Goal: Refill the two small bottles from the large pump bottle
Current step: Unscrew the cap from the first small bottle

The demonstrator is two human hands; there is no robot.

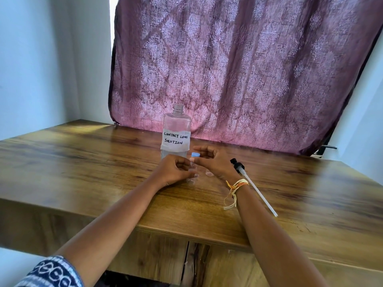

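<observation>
The large clear bottle (176, 131), labelled "CONTACT LENS SOLUTION", stands open-necked at the middle of the wooden table (83, 162). Its black pump head with a long white tube (257, 189) lies on the table to the right. Just in front of the large bottle, my left hand (174, 170) grips a small clear bottle (191, 179) that stands on the table. My right hand (213, 162) pinches the blue cap (195, 155) at the top of that bottle. A second small clear bottle (209, 173) shows only partly behind my right hand.
A patterned maroon curtain (238, 69) hangs close behind the table's far edge. Pale walls stand at the left and right. The table's front edge runs just under my forearms.
</observation>
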